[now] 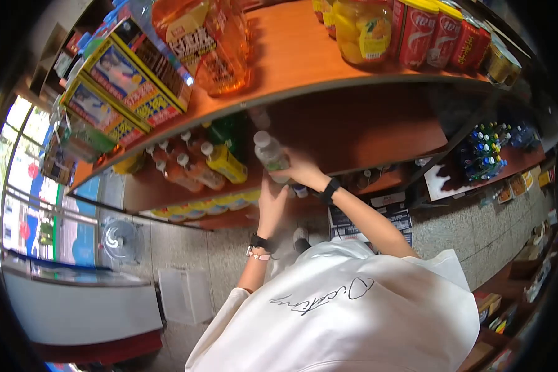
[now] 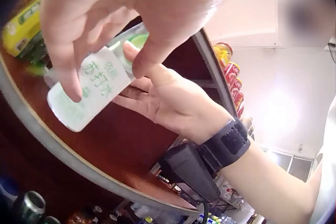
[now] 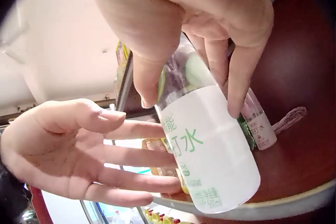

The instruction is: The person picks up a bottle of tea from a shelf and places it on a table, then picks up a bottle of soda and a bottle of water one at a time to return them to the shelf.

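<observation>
My right hand [image 1: 307, 171] grips a clear bottle of soda water [image 1: 269, 153] with a white label and green writing, held in front of the middle shelf. In the right wrist view, thumb and fingers [image 3: 239, 85] clasp the upper part of the bottle [image 3: 212, 150] from both sides. My left hand [image 1: 271, 204] is beside the bottle's lower part. Its straight, spread fingers [image 3: 134, 176] reach up to the label's edge, the palm turned toward the bottle. In the left wrist view, the left fingers overlap the label [image 2: 97, 85].
Another small bottle [image 3: 258, 124] with a similar label stands on the shelf [image 1: 366, 133] behind. Orange-drink bottles [image 1: 192, 170] and a yellow bottle [image 1: 226, 162] are to the left. The upper shelf [image 1: 285, 40] carries boxes [image 1: 127, 71], a large orange jug [image 1: 207, 46], jars and red cans [image 1: 418, 31].
</observation>
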### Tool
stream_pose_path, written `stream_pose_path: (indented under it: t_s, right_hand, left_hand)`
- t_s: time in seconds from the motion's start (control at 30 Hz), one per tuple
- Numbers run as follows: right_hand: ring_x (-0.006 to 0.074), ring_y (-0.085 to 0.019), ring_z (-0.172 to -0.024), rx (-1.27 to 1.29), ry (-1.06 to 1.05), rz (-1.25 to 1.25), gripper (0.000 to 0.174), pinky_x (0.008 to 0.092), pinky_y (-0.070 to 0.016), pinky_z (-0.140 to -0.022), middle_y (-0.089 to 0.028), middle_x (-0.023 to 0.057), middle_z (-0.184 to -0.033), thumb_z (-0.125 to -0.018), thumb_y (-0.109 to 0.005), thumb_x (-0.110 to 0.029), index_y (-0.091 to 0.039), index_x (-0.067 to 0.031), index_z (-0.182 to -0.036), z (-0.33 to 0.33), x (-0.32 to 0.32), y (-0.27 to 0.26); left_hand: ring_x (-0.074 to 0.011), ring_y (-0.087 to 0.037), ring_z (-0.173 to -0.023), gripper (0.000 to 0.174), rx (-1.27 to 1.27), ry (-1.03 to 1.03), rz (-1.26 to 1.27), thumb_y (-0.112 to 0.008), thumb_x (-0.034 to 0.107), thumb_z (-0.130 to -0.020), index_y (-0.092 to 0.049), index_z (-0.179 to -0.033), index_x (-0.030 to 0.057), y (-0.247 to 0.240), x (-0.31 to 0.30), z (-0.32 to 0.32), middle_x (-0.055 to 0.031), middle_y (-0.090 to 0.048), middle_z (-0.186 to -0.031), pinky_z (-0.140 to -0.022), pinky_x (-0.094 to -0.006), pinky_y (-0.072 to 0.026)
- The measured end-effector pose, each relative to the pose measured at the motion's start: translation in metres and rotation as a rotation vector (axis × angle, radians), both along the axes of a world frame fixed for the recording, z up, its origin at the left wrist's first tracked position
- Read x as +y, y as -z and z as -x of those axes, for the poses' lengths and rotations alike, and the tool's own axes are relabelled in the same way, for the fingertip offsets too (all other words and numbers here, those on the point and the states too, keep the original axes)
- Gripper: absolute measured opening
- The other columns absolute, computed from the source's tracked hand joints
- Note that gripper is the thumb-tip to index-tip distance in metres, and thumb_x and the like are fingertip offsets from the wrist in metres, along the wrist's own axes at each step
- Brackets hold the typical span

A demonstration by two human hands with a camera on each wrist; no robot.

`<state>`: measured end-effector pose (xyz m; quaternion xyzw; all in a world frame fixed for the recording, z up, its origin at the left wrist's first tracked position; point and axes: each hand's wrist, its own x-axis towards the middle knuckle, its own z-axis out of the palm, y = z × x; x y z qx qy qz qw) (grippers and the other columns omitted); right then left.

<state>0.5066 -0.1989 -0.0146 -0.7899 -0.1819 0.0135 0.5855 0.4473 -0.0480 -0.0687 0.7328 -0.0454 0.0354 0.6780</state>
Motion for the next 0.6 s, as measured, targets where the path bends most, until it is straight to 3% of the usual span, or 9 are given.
stream_pose_path:
  t_s: [0.03,0.1,0.2,0.27,0.33,0.47,0.53,0.57,0.6]
  right_hand:
    - [0.0326,-0.065,-0.104,-0.067,0.011,0.024,0.063,0.0402,-0.05,-0.089,-0.067,0.019,-0.112,-0.076,-0.079,-0.03,-0.055,-0.0024,-0.127,-0.013,0.011,0.005]
    - [0.034,-0.065,-0.103,-0.144,0.002,0.082,0.063,0.0393,-0.0504,-0.089,-0.066,0.0199,-0.112,-0.076,-0.079,-0.028,-0.055,-0.0007,-0.127,-0.04,0.025,0.014]
    - [0.0319,-0.066,-0.1,-0.195,0.043,0.094,0.062,0.0388,-0.0506,-0.088,-0.068,0.0183,-0.11,-0.078,-0.079,-0.027,-0.055,-0.0027,-0.129,-0.057,0.039,0.017]
    - [0.0294,-0.067,-0.097,-0.208,0.075,0.099,0.061,0.0386,-0.0507,-0.086,-0.069,0.0164,-0.108,-0.079,-0.079,-0.027,-0.056,-0.0048,-0.13,-0.07,0.045,0.029]
    - [0.0283,-0.065,-0.102,0.025,-0.061,-0.125,0.061,0.0382,-0.0511,-0.089,-0.066,0.0183,-0.113,-0.077,-0.079,-0.026,-0.056,-0.0011,-0.128,-0.098,0.046,0.059]
    - [0.0241,-0.061,-0.107,0.077,-0.104,-0.397,0.062,0.0379,-0.0494,-0.092,-0.063,0.0148,-0.117,-0.078,-0.079,-0.022,-0.053,-0.0022,-0.131,-0.128,0.011,0.042]
    - [0.0216,-0.047,-0.127,-0.075,-0.037,-0.331,0.068,0.0414,-0.0441,-0.103,-0.051,0.0146,-0.135,-0.083,-0.079,-0.022,-0.044,-0.0042,-0.139,-0.142,0.002,0.014]
    - [0.0237,-0.049,-0.126,-0.282,0.091,-0.005,0.068,0.0426,-0.044,-0.103,-0.053,0.0137,-0.135,-0.087,-0.075,-0.027,-0.042,-0.0064,-0.142,-0.139,0.004,0.001]
    - [0.0237,-0.049,-0.126,-0.293,0.105,-0.009,0.068,0.0426,-0.044,-0.103,-0.053,0.0137,-0.135,-0.087,-0.075,-0.027,-0.042,-0.0064,-0.142,-0.144,0.003,-0.001]
  left_hand:
    - [-0.0327,-0.059,-0.116,0.073,-0.034,-0.023,-0.162,-0.068,0.012,-0.087,-0.029,-0.148,0.0009,-0.002,0.008,-0.019,-0.0224,-0.055,-0.132,-0.093,-0.0364,-0.0486]
    - [-0.0437,-0.06,-0.106,0.07,0.011,-0.175,-0.432,-0.074,0.023,-0.079,-0.04,-0.135,0.0019,-0.014,0.012,-0.043,-0.0269,-0.06,-0.119,-0.085,-0.0456,-0.0501]
    - [-0.0443,-0.062,-0.103,0.068,-0.07,-0.192,-0.592,-0.075,0.026,-0.079,-0.041,-0.133,0.0019,0.026,0.035,-0.1,-0.0252,-0.063,-0.114,-0.08,-0.048,-0.051]
    - [-0.0426,-0.064,-0.1,0.068,-0.161,-0.158,-0.521,-0.077,0.028,-0.079,-0.042,-0.131,0.0021,0.048,0.041,-0.126,-0.0226,-0.066,-0.109,-0.08,-0.0473,-0.0511]
    - [-0.0395,-0.065,-0.097,0.065,-0.376,-0.048,-0.375,-0.077,0.029,-0.08,-0.045,-0.129,0.0014,0.069,0.048,-0.147,-0.0213,-0.066,-0.108,-0.081,-0.0458,-0.0515]
    - [-0.0324,-0.062,-0.107,0.044,-0.188,-0.109,-0.491,-0.064,0.025,-0.092,-0.049,-0.127,0.0025,0.035,0.045,-0.143,-0.0193,-0.064,-0.117,-0.091,-0.0408,-0.0488]
    - [-0.032,-0.061,-0.108,0.043,-0.244,-0.105,-0.592,-0.063,0.024,-0.093,-0.05,-0.127,0.0027,0.025,0.044,-0.166,-0.0191,-0.063,-0.118,-0.092,-0.0405,-0.0483]
    - [-0.0318,-0.061,-0.109,0.042,-0.272,-0.11,-0.639,-0.062,0.024,-0.093,-0.05,-0.127,0.0027,0.02,0.041,-0.177,-0.0191,-0.063,-0.118,-0.092,-0.0403,-0.048]
    - [-0.0316,-0.061,-0.109,0.041,-0.296,-0.118,-0.686,-0.062,0.024,-0.094,-0.05,-0.127,0.0028,0.016,0.042,-0.184,-0.019,-0.063,-0.118,-0.092,-0.0402,-0.0478]
